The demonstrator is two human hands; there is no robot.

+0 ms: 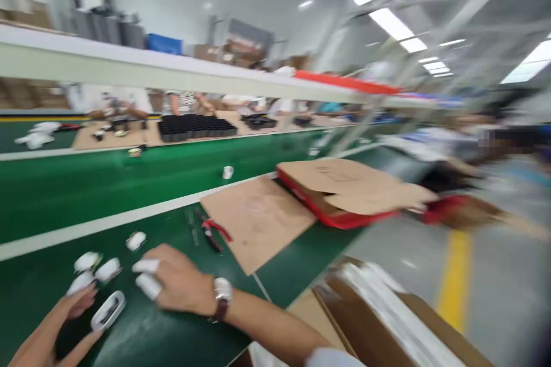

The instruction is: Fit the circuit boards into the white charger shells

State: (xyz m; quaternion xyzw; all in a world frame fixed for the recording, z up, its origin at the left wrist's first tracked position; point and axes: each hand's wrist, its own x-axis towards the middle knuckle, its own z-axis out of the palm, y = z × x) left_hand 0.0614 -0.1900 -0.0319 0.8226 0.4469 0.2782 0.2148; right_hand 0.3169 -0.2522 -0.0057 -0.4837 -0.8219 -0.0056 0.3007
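Observation:
At the lower left, my left hand [64, 321] has its thumb against the end of a white oval frame [108, 311] with a dark middle. Its other fingers curl close to the frame's far side, and blur hides the exact contact. Several small white pieces [87, 261] lie just beyond those fingers. My right hand [183, 281] is over the green bench, with white covers on two outstretched fingers, slightly apart; nothing shows between them, and its thumb is hidden. One white piece [136, 241] lies beyond it. A watch [222, 297] is on the right wrist.
Red-handled pliers [212, 233] and a thin tool [191, 226] lie beside a cardboard sheet [258, 221]. A red-edged carton [344, 183] stands further along. An open box [344, 321] is at lower right. Beyond the green conveyor [181, 169], co-workers sit near black trays [196, 127].

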